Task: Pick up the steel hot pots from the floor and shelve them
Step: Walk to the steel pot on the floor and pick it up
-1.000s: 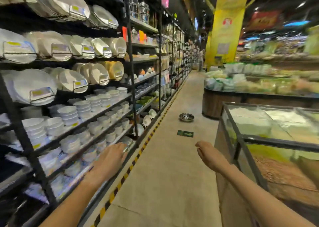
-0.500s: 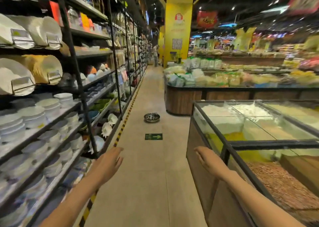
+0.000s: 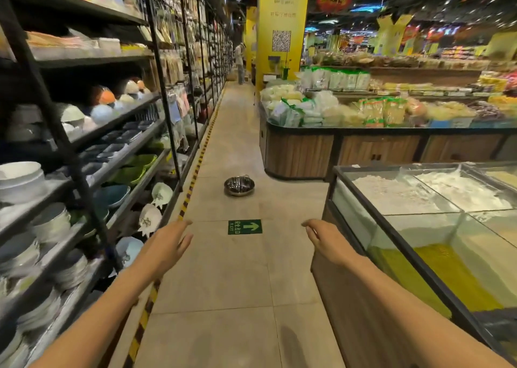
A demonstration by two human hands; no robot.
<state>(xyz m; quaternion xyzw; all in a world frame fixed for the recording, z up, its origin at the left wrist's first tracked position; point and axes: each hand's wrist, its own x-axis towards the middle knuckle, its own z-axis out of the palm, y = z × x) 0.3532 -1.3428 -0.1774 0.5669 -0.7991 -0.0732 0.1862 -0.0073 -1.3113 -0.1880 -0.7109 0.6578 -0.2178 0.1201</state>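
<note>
Round shiny steel hot pot (image 3: 239,186) sits upright on the beige tiled floor (image 3: 223,283) far ahead of you, mouth up, no long axis, small loop handles at the rim. Your left hand (image 3: 165,248) and right hand (image 3: 326,240) are empty, fingers spread wide, well apart from it. Green exit arrow sticker (image 3: 244,226) lies between. Black metal shelving of bowls (image 3: 84,188) left, glass-topped grain bins (image 3: 419,227) right; aisle open.
</note>
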